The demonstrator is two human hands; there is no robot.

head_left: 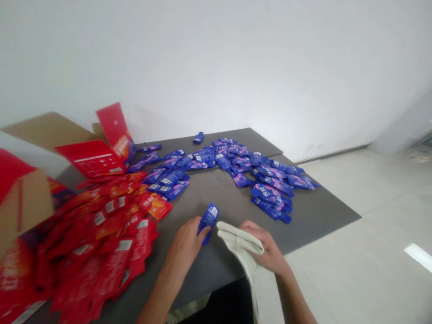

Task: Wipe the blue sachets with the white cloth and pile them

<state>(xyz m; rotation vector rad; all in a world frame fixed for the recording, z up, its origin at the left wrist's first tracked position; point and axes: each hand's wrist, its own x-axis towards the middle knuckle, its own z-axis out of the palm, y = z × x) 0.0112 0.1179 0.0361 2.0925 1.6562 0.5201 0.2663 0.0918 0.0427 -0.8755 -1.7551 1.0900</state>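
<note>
Near the front of the table, my left hand [185,245] is closed round a small blue packet [209,216] with a white label, its upper end sticking out past the thumb. To the right, my right hand [265,245] grips a cream-coloured cloth bag [236,238] by its folded rim, and the rest of it hangs down past the table edge. The packet is just left of the bag's rim, a small gap apart. What lies inside the bag is hidden.
Many blue packets [270,180] spread across the back and right of the dark table [219,189]. At left lies a heap of red packets [111,225], beside an open red cardboard box [91,157]. A white wall [236,67] stands behind.
</note>
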